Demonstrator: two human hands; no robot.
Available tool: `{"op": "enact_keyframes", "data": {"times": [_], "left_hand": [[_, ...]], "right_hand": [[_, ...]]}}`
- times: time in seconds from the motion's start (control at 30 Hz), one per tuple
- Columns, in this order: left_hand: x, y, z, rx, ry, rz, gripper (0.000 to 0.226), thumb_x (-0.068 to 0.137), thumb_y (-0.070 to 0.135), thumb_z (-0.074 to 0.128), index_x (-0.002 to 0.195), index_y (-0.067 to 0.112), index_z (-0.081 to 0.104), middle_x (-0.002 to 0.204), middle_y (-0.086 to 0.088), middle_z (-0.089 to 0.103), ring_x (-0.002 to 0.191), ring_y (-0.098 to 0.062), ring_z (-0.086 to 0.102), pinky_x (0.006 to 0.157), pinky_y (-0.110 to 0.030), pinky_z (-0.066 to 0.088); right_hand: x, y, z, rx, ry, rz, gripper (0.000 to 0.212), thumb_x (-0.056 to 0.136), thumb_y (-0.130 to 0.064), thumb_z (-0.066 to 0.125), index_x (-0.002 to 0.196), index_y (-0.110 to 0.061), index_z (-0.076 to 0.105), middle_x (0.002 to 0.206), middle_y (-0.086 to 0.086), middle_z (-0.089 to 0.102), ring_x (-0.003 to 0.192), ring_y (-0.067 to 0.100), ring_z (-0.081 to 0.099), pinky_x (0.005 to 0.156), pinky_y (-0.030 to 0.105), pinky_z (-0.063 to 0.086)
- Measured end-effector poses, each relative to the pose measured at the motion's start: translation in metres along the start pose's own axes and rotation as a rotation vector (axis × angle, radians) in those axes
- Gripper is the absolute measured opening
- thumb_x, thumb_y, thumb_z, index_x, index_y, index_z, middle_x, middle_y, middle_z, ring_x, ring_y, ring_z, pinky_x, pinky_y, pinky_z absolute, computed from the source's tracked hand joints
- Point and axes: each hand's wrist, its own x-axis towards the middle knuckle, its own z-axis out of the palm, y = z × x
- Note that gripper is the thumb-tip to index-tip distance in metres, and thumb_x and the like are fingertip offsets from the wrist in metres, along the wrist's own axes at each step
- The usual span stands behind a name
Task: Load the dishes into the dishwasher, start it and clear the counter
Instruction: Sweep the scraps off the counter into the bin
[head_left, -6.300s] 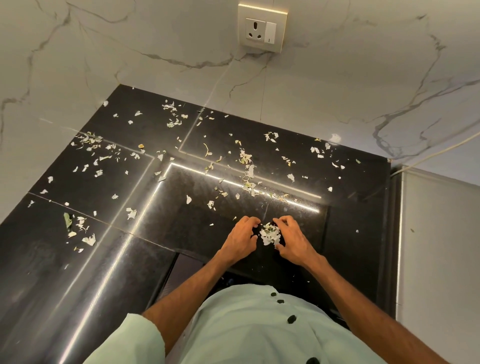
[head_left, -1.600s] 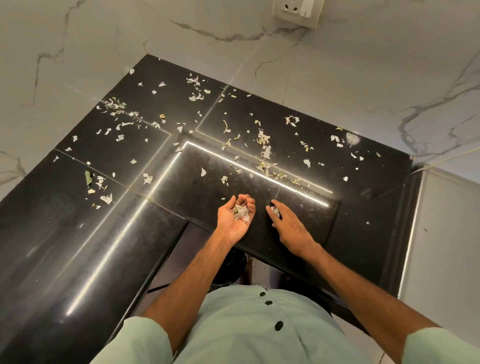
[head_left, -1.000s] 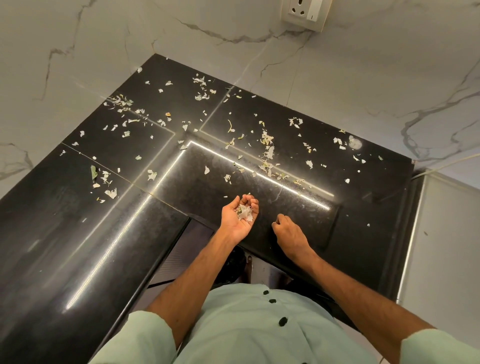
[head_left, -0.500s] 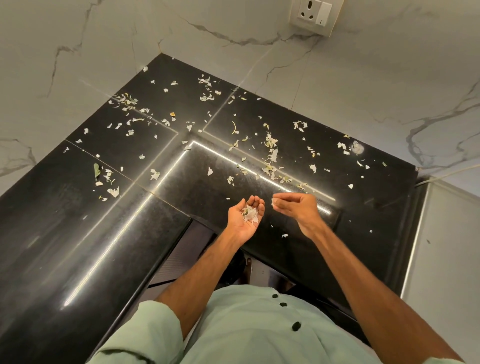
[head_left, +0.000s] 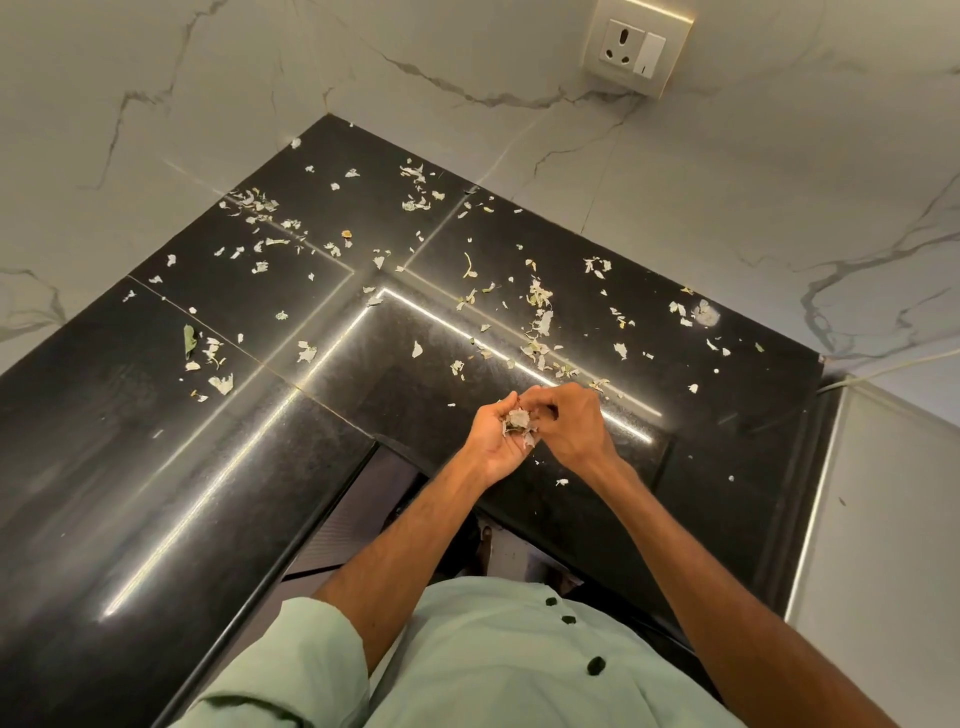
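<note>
A black L-shaped counter (head_left: 156, 467) fills the corner and is strewn with pale vegetable scraps (head_left: 537, 322). My left hand (head_left: 491, 441) is held palm up above the counter's front part, cupped around a small heap of collected scraps (head_left: 517, 423). My right hand (head_left: 569, 426) hovers right beside it, its pinched fingertips touching the heap in the left palm. A few loose scraps lie on the counter just below the hands. No dishes or dishwasher are in view.
White marbled walls rise behind the counter, with a wall socket (head_left: 631, 47) at top right. A white appliance side (head_left: 883, 545) stands to the right, with a thin cable (head_left: 893, 366) above it. A dark gap (head_left: 363, 514) opens below the counter's inner corner.
My right hand has lifted from the counter and moved left to the left palm, bringing pinched scraps onto the heap. The left hand stays cupped in about the same place.
</note>
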Motion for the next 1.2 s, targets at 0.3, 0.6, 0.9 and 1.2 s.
{"op": "enact_keyframes", "data": {"times": [0.3, 0.6, 0.9, 1.2], "left_hand": [[0.000, 0.000, 0.002, -0.026, 0.008, 0.002, 0.034, 0.108, 0.022, 0.038, 0.109, 0.000, 0.064, 0.124, -0.023, 0.067, 0.112, -0.031, 0.068, 0.105, -0.039, 0.049], [-0.002, 0.011, -0.009, -0.195, -0.019, -0.016, 0.032, 0.106, 0.017, 0.041, 0.097, 0.000, 0.067, 0.097, -0.013, 0.069, 0.090, -0.027, 0.067, 0.076, -0.037, 0.061], [-0.009, 0.022, -0.025, -0.172, 0.009, -0.021, 0.032, 0.107, 0.019, 0.040, 0.100, 0.001, 0.066, 0.098, -0.013, 0.069, 0.091, -0.027, 0.067, 0.076, -0.037, 0.061], [-0.010, 0.038, -0.028, -0.185, 0.010, -0.006, 0.032, 0.107, 0.018, 0.040, 0.100, 0.001, 0.066, 0.097, -0.013, 0.070, 0.089, -0.027, 0.068, 0.076, -0.037, 0.061]], "right_hand": [[-0.007, -0.006, -0.013, 0.119, 0.219, -0.071, 0.020, 0.080, -0.004, 0.080, 0.084, -0.023, 0.079, 0.080, -0.011, 0.073, 0.074, 0.003, 0.068, 0.068, 0.022, 0.059], [-0.094, 0.093, 0.038, -0.213, -0.042, 0.326, 0.081, 0.102, -0.052, 0.044, 0.160, -0.005, 0.013, 0.169, 0.014, 0.003, 0.157, 0.027, 0.001, 0.127, 0.050, 0.010], [-0.095, 0.086, 0.106, -0.497, -0.237, 0.236, 0.106, 0.095, -0.080, 0.014, 0.153, -0.001, -0.023, 0.159, 0.016, -0.039, 0.149, 0.031, -0.033, 0.118, 0.056, -0.019], [-0.077, 0.079, 0.076, -0.290, 0.000, 0.157, 0.054, 0.097, -0.022, 0.066, 0.146, -0.006, 0.050, 0.148, 0.010, 0.044, 0.138, 0.023, 0.044, 0.115, 0.034, 0.042]]}}
